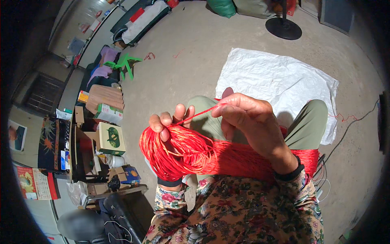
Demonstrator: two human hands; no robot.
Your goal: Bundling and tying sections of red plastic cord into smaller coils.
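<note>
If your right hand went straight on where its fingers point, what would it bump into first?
Probably the left hand: the right hand points leftward at it, along the red cord. Depth is unclear, so it might just miss.

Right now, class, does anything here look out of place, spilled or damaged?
Yes: a loose red strand lies crinkled on the floor near the black cable, by the right edge of the white sheet. It looks stray against the thick, gathered red bundle.
</note>
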